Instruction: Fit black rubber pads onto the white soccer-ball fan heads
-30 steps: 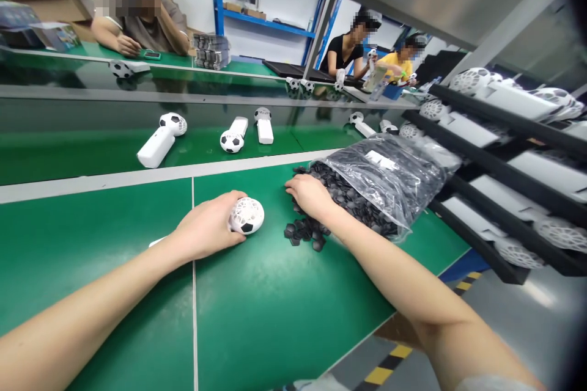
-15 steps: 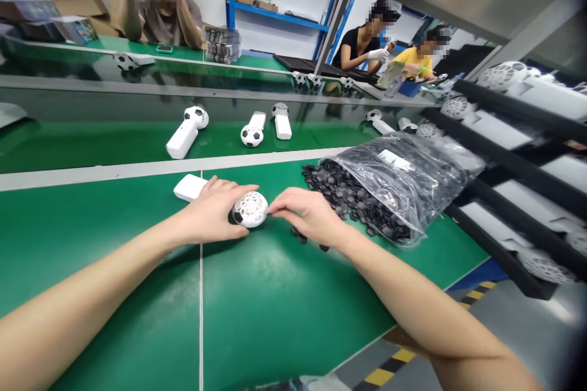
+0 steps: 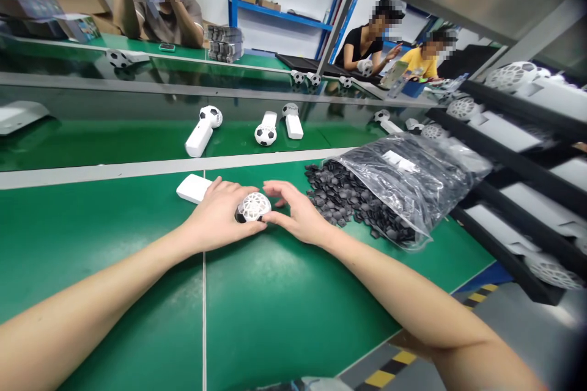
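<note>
A white handheld fan (image 3: 254, 204) with a round, football-patterned head lies on the green work surface, its open lattice grille facing up. My left hand (image 3: 219, 215) is wrapped round the head, thumb along the near side, and covers the neck. Beyond its knuckles the white handle (image 3: 192, 188) sticks out to the left. A black patch shows low on the head's near side. My right hand (image 3: 300, 214) is at the right side of the head, thumb tip touching its lower edge, other fingers curved and apart from the thumb. Small black pieces (image 3: 339, 195) lie heaped just beyond it.
A clear plastic bag (image 3: 413, 177) of black pieces lies at right. Black racks (image 3: 509, 214) hold white fans further right. Several fans, including one fan (image 3: 200, 131), lie on the green belt (image 3: 137, 143) ahead. Co-workers (image 3: 167, 12) sit across the line.
My right hand has turned, its fingers opening from a pinch at the head's side to a spread with the thumb against it. My left thumb has moved further along the head.
</note>
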`<act>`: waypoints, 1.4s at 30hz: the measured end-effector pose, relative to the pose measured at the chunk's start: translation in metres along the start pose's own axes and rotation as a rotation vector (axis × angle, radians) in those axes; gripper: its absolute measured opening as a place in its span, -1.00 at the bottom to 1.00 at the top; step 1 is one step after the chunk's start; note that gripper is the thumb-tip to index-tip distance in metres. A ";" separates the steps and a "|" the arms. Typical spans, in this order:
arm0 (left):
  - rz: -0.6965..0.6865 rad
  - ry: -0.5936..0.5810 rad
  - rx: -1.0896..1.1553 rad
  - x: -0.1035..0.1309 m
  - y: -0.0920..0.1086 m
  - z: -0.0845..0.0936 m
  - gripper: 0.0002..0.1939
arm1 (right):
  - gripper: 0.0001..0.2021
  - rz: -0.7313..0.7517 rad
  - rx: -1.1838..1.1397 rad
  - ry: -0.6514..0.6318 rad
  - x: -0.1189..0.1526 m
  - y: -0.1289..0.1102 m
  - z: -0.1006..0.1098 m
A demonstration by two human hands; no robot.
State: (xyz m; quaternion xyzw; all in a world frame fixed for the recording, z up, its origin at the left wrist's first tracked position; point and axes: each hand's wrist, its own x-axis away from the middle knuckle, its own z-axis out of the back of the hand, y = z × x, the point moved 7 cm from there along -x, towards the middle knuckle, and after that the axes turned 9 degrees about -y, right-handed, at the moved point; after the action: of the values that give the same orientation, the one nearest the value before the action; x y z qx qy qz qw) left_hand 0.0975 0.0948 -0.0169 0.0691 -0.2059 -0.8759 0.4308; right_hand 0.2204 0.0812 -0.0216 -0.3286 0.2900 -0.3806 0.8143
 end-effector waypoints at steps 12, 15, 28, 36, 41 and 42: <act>-0.083 0.011 0.053 -0.004 0.004 0.004 -0.47 | -0.65 -0.083 -0.171 0.056 0.005 0.008 -0.017; -0.092 0.007 0.023 -0.002 0.002 0.003 -0.43 | -0.74 -0.074 -0.073 0.045 0.002 0.011 -0.006; -0.054 -0.186 0.047 0.004 -0.003 -0.009 -0.27 | -0.83 -0.198 1.006 -0.281 0.026 0.049 0.054; -0.112 -0.223 0.213 0.004 0.006 -0.016 -0.37 | -0.80 -0.196 1.029 -0.167 0.009 0.054 0.054; -0.116 -0.246 0.234 0.005 0.006 -0.015 -0.37 | -0.84 -0.115 0.766 -0.007 0.009 0.025 0.052; -0.113 -0.240 0.238 0.005 0.006 -0.015 -0.38 | -0.87 -0.060 0.653 0.026 0.011 0.013 0.049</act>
State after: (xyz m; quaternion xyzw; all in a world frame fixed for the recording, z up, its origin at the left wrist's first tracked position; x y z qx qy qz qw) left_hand 0.1031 0.0827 -0.0272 0.0260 -0.3540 -0.8701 0.3420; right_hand 0.2674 0.0938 -0.0040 -0.0535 0.1531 -0.4816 0.8613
